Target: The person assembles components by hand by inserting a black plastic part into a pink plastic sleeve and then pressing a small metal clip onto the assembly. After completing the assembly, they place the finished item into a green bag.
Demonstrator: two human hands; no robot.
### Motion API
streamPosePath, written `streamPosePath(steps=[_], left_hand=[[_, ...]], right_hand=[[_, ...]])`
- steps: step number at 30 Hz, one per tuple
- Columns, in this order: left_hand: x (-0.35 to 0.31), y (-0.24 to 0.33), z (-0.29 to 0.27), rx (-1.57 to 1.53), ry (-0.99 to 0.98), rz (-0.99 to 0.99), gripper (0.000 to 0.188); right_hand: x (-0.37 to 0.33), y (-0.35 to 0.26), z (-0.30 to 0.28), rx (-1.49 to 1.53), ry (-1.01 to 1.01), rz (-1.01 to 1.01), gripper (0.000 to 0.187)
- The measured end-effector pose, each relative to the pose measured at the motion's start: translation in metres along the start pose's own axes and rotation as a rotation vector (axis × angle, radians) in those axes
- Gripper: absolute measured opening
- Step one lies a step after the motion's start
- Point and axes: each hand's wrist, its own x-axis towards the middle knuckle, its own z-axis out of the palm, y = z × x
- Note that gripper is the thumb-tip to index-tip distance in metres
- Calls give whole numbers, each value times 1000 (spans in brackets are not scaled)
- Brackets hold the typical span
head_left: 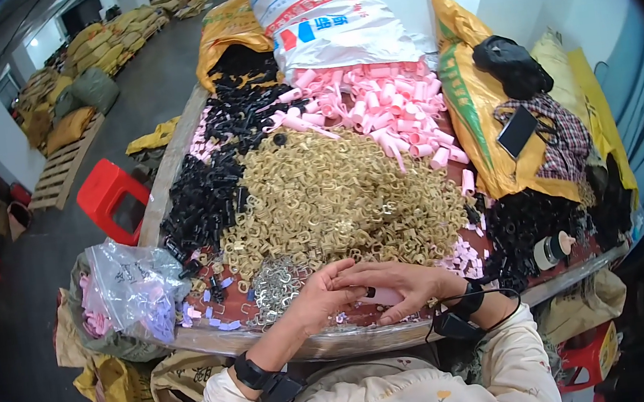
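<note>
Close to the table's near edge, both of my hands meet around a pink plastic tube-shaped part [386,296] with a small black piece [370,292] at its left end. My left hand [322,301] has its fingers closed at the black end. From the other side my right hand [408,283] curls over the pink part, thumb below and fingers above, hiding much of it. Just beyond the hands spreads a big heap of small tan curved pieces [337,195]. Thin silvery metal clips [278,288] lie in a pile beside my left hand.
Black plastic parts [200,192] lie left, pink handle-like parts [394,104] at the back below a white sack [332,23]. An orange sack [475,102], a phone [517,132] and a bottle [553,250] are right. A clear bag [135,280] hangs at the left edge; a red stool [109,199] stands beyond.
</note>
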Motion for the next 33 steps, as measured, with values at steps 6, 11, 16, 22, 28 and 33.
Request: streamPosePath(steps=[6, 11, 16, 22, 28, 33], left_hand=[[9, -16, 10, 47, -230, 129, 54], [11, -19, 26, 49, -209, 72, 54], [11, -22, 48, -52, -160, -124, 55], [25, -33, 56, 289, -86, -164, 50], [54, -28, 37, 396, -75, -137, 45], [97, -37, 40, 478, -90, -70, 42]], right_hand=[[-21, 2, 5, 27, 175, -76, 61], [-36, 0, 11, -11, 358, -109, 48], [-63, 3, 18, 4, 436, -99, 41], [-147, -24, 17, -43, 501, 260, 38], [-324, -55, 78, -226, 651, 975, 31], [-365, -60, 126, -640, 539, 1478, 35]])
